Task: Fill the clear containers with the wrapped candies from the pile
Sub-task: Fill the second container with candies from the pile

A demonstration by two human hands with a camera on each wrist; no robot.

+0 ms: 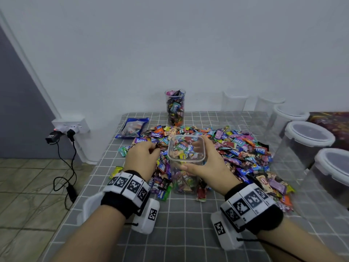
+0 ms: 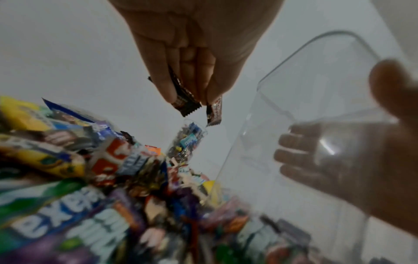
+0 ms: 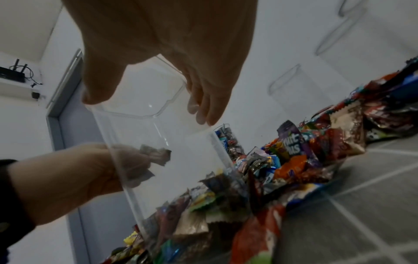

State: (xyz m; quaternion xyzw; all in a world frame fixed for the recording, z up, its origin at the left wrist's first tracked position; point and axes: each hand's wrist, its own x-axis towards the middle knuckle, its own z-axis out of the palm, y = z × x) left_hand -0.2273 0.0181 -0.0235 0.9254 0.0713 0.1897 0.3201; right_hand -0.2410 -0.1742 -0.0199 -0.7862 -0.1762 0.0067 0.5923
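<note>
Grid tablecloth w/ "Relaxa" candies; hands at container.

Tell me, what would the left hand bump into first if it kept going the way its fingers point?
Probably the clear container: the left hand, pinching dark candies, points toward its near wall. Depth is unclear.

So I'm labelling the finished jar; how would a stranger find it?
Start at the candy pile on the grey checked cloth. Behind it, against the white wall, stands a tall round jar. Unlike the empty tubs to its right, it's full of candies.
</note>
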